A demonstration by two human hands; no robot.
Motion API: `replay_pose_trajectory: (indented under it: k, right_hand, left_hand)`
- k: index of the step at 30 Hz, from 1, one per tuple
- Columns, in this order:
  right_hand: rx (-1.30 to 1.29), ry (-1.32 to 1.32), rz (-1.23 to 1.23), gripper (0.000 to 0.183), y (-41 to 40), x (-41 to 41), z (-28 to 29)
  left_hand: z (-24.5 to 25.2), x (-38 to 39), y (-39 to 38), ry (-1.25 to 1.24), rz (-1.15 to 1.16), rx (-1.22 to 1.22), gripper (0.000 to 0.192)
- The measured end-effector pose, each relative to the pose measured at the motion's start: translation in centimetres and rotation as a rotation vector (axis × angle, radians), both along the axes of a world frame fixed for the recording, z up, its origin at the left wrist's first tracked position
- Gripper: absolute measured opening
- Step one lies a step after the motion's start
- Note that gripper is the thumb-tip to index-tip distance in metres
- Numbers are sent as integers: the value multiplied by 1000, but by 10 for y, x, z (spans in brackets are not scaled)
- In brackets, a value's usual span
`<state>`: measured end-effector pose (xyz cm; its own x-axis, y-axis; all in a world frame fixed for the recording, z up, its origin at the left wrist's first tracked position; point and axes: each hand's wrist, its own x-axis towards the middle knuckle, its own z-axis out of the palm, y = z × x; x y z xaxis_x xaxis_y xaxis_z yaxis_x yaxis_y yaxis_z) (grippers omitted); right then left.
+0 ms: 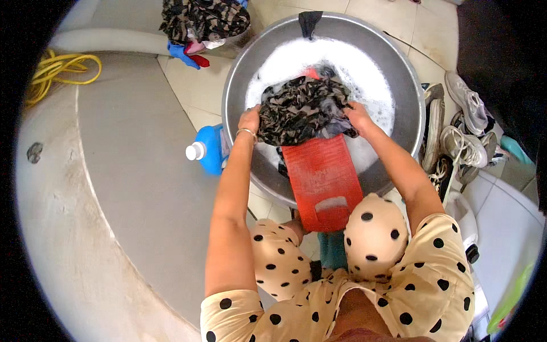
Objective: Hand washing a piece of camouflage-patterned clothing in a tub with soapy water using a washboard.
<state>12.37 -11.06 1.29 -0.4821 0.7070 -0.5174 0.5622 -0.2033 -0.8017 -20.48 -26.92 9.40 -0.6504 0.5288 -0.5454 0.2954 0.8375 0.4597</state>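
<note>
A wet, dark camouflage-patterned cloth is bunched over the upper part of a red plastic washboard. My left hand grips the cloth's left edge, and my right hand grips its right edge. Both sit above a large round metal basin of white suds. The washboard's lower end, with a slot in it, leans over the near rim between my knees. A small black cloth hangs over the far rim. What lies beneath the bunched cloth is hidden.
A blue bottle with a white cap stands left of the basin. Several shoes lie at the right. More camouflage clothing is piled at the upper left, near a coiled yellow hose. A white jug is beside my right arm.
</note>
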Motion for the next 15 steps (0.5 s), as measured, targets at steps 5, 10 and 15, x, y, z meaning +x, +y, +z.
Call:
replay_pose_trajectory:
  k: [5,10,15]
  right_hand:
    - [-296,187,-261,55,10,-16,103]
    - [-293,495,-240,50,44,-29,246]
    - [-281,802,-289,17,30,-27,387]
  left_hand:
    - [90,11,-24,-281,401,203,60]
    - [159,42,-29,-590,729,485,56]
    - [250,84,-44,-923,641,837,44]
